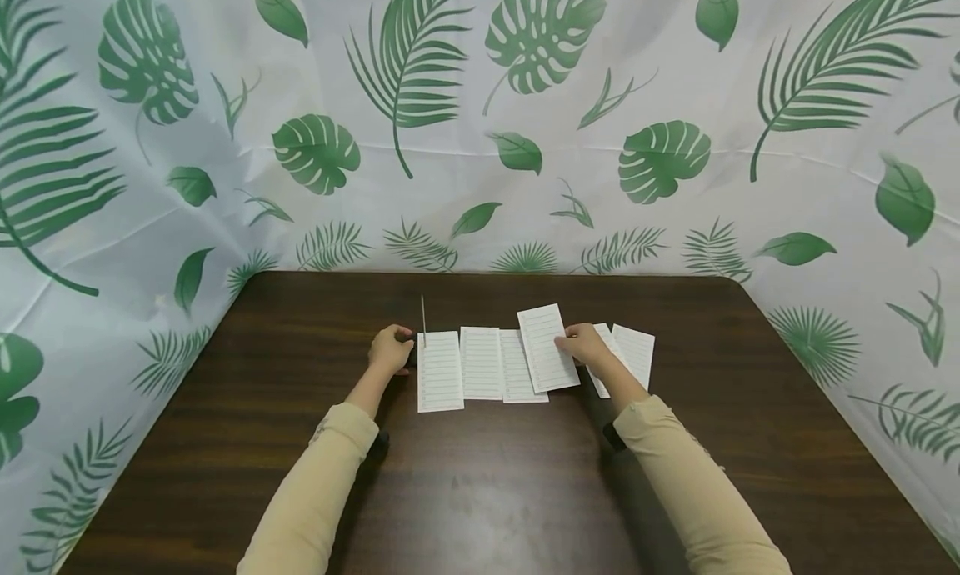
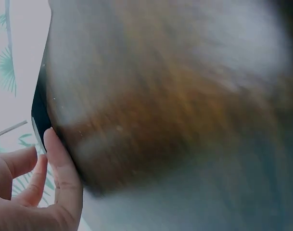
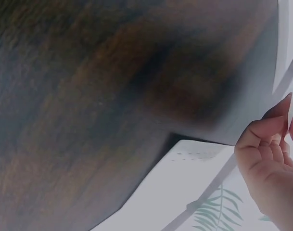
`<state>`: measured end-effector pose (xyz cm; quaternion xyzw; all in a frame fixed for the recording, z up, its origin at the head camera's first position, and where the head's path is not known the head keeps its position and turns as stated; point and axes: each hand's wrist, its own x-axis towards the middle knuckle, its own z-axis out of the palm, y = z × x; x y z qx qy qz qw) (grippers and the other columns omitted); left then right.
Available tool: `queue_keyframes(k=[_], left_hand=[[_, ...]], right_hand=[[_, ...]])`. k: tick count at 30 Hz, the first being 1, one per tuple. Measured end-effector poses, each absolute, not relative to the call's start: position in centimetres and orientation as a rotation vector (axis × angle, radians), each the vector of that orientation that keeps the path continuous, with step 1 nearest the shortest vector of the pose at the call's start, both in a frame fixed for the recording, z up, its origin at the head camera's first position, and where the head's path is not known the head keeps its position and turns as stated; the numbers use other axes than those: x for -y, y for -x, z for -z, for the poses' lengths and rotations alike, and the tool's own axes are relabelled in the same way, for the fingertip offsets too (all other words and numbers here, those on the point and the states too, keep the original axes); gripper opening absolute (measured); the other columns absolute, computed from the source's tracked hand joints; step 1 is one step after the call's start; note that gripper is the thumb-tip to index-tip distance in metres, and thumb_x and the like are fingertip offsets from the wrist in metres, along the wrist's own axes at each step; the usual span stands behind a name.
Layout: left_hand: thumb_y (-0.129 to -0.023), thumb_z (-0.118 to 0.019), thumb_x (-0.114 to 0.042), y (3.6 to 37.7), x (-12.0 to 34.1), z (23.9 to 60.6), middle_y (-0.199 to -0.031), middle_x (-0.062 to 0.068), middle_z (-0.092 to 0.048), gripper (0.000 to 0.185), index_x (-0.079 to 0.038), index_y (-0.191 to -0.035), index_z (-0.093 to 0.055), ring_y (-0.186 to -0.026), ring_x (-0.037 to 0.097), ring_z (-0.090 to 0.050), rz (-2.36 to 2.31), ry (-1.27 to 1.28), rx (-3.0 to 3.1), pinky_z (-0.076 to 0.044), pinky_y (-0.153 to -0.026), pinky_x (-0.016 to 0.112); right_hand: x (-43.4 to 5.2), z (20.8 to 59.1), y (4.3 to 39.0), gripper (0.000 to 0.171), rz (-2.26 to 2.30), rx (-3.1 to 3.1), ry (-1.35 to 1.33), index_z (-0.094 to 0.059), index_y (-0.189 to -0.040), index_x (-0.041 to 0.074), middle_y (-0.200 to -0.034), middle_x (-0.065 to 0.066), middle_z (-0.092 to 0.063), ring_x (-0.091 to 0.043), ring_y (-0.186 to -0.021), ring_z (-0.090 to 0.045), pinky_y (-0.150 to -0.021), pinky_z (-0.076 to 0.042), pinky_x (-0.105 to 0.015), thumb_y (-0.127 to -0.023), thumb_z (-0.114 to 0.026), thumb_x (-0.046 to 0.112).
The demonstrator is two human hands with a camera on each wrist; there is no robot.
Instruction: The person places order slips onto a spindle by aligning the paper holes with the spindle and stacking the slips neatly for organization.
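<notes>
A lined paper slip (image 1: 548, 347) lies skewed over the row's middle, pinched by the right hand (image 1: 583, 344). The left hand (image 1: 390, 350) curls round a dark spike-holder base (image 1: 410, 352) (thin spike upright) at the row's left end on the worktop (image 1: 480, 475). Judging by this, a slip is being picked; next it needs lifting clear.

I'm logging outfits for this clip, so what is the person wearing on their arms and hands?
Both arms are in long beige sleeves that end at the wrists. The left hand and right hand are bare, with no gloves. A dark strap or band shows under each forearm, near the cuff; what it is cannot be told.
</notes>
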<state>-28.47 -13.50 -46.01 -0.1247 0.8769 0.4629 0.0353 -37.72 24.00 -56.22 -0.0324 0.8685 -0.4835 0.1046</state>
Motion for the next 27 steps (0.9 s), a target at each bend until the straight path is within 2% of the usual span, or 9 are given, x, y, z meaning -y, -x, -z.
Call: queue_keyframes(k=[1, 2, 4, 8, 11, 14, 18, 23, 27], left_hand=[[-0.094, -0.054, -0.01, 28.4, 13.6, 46.0, -0.109, 0.023, -0.062, 0.023, -0.004, -0.115, -0.059, -0.058, 0.021, -0.062, -1.417, 0.379, -2.721, -0.054, -0.045, 0.021], [-0.094, -0.055, -0.01, 28.3, 13.7, 46.0, -0.108, 0.022, -0.063, 0.022, -0.004, -0.114, -0.06, -0.056, 0.019, -0.061, -1.417, 0.378, -2.74, -0.054, -0.045, 0.021], [-0.094, -0.055, -0.01, 28.0, 14.0, 46.0, -0.107, 0.021, -0.064, 0.021, -0.004, -0.112, -0.061, -0.06, 0.018, -0.06, -1.427, 0.369, -2.769, -0.054, -0.046, 0.021], [-0.093, -0.056, -0.01, 27.3, 14.4, 45.7, -0.102, 0.02, -0.063, 0.02, -0.002, -0.11, -0.063, -0.067, 0.021, -0.06, -1.456, 0.327, -2.79, -0.055, -0.048, 0.021], [-0.092, -0.057, -0.01, 26.7, 14.6, 45.5, -0.094, 0.018, -0.064, 0.02, 0.0, -0.108, -0.063, -0.06, 0.023, -0.062, -1.488, 0.279, -2.796, -0.055, -0.047, 0.022], [-0.092, -0.057, -0.01, 26.1, 14.6, 45.3, -0.084, 0.015, -0.063, 0.02, 0.0, -0.107, -0.064, -0.055, 0.021, -0.061, -1.532, 0.252, -2.78, -0.055, -0.047, 0.023], [-0.092, -0.056, -0.01, 25.3, 14.3, 45.2, -0.078, 0.011, -0.059, 0.02, 0.0, -0.108, -0.064, -0.059, 0.015, -0.057, -1.594, 0.225, -2.722, -0.057, -0.05, 0.024], [-0.093, -0.056, -0.008, 24.6, 13.5, 45.0, -0.083, 0.02, -0.063, 0.019, 0.002, -0.106, -0.064, -0.061, 0.015, -0.057, -1.706, 0.138, -2.647, -0.057, -0.051, 0.024], [-0.092, -0.056, -0.006, 24.3, 12.6, 44.3, -0.085, 0.023, -0.064, 0.019, 0.004, -0.106, -0.064, -0.064, 0.017, -0.059, -1.755, 0.038, -2.611, -0.058, -0.053, 0.026]], right_hand=[[-23.4, 54.7, 36.8, 0.027, 1.425, -2.546, 0.084, -0.059, -0.082, 0.002, -0.063, -0.001, -0.043, -0.013, -0.054, -0.04, -0.048, -0.041, -0.031, -0.09, -0.062, 0.028], [-23.7, 55.2, 37.5, 0.029, 1.454, -2.538, 0.11, -0.059, -0.08, 0.003, -0.061, 0.001, -0.042, -0.012, -0.052, -0.038, -0.044, -0.038, -0.029, -0.089, -0.063, 0.03], [-22.5, 52.5, 35.7, 0.027, 1.456, -2.535, 0.065, -0.06, -0.082, 0.002, -0.065, 0.0, -0.046, -0.011, -0.055, -0.042, -0.047, -0.041, -0.028, -0.089, -0.063, 0.028], [-19.8, 47.3, 31.9, 0.024, 1.403, -2.527, -0.048, -0.059, -0.093, -0.006, -0.081, -0.007, -0.054, -0.014, -0.069, -0.051, -0.058, -0.049, -0.027, -0.093, -0.055, 0.017], [-18.4, 44.6, 29.8, 0.024, 1.393, -2.506, -0.096, -0.057, -0.097, -0.009, -0.081, -0.005, -0.055, -0.012, -0.07, -0.05, -0.06, -0.047, -0.024, -0.095, -0.049, 0.014], [-17.9, 43.7, 29.0, 0.025, 1.405, -2.485, -0.121, -0.057, -0.1, -0.009, -0.077, -0.001, -0.054, -0.01, -0.067, -0.047, -0.06, -0.044, -0.023, -0.097, -0.048, 0.015], [-17.5, 43.5, 28.6, 0.029, 1.426, -2.465, -0.145, -0.057, -0.109, -0.009, -0.076, -0.001, -0.053, -0.011, -0.066, -0.045, -0.061, -0.044, -0.024, -0.097, -0.047, 0.016], [-17.2, 43.5, 28.2, 0.034, 1.473, -2.427, -0.151, -0.053, -0.118, -0.01, -0.084, -0.003, -0.056, -0.01, -0.068, -0.047, -0.062, -0.044, -0.022, -0.097, -0.047, 0.016], [-16.6, 43.2, 27.8, 0.034, 1.538, -2.389, -0.13, -0.052, -0.119, -0.011, -0.082, -0.001, -0.056, -0.009, -0.066, -0.045, -0.061, -0.042, -0.022, -0.097, -0.048, 0.014]])
